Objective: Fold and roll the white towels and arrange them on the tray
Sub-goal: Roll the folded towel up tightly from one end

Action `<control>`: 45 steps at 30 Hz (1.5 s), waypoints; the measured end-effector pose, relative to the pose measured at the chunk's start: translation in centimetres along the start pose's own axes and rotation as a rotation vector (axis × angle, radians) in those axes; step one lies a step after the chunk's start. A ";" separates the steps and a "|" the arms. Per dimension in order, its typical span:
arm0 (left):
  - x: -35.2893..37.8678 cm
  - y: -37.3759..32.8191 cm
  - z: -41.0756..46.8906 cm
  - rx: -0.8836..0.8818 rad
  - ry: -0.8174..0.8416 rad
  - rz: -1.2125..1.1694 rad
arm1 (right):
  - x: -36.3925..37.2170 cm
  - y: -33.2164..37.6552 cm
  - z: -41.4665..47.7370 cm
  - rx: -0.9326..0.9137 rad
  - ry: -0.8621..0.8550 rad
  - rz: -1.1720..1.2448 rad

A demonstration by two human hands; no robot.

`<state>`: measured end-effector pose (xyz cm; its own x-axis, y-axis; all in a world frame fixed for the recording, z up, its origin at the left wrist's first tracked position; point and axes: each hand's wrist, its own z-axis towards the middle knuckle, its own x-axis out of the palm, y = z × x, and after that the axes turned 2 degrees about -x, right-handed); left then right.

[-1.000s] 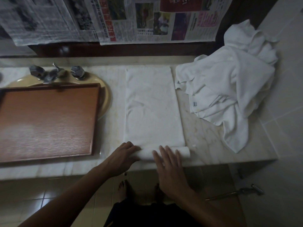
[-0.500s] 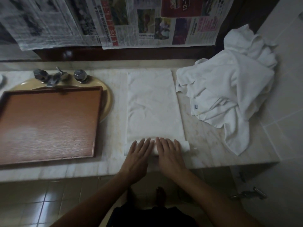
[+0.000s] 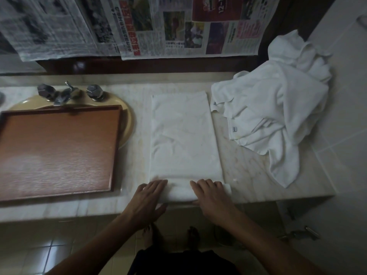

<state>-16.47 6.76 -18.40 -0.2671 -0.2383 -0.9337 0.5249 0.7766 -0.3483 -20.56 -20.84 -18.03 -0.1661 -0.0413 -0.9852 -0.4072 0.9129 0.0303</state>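
Pale marble counter, dim light, newspaper sheets hung across the wall behind it.

Folded white towel lies flat as a long strip running straight ahead of the fingertips. Its near end is wound into a roll lying under both hands at the counter's front edge.

Left hand: fingers straight and close together, laid flat on the roll's left end.

Right hand: fingers side by side, lightly arched over the roll's right part, thumb against the roll's near side. A short stub of roll sticks out past the little finger.

Wooden tray sits out past the left fingers, near the towel but apart from it, over a beige sink with a chrome faucet at the back.

Loose pile of white towels lies beyond and outside the right fingers, one end hanging over the counter's edge.
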 end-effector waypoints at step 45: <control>-0.9 -0.2 1.5 0.056 0.025 0.042 | -2.0 -1.8 1.9 -0.040 0.033 0.190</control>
<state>-15.11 6.00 -17.61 -0.2635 -0.1917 -0.9454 0.5802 0.7515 -0.3140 -17.80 -21.62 -16.46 -0.2726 0.1158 -0.9551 -0.4010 0.8887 0.2222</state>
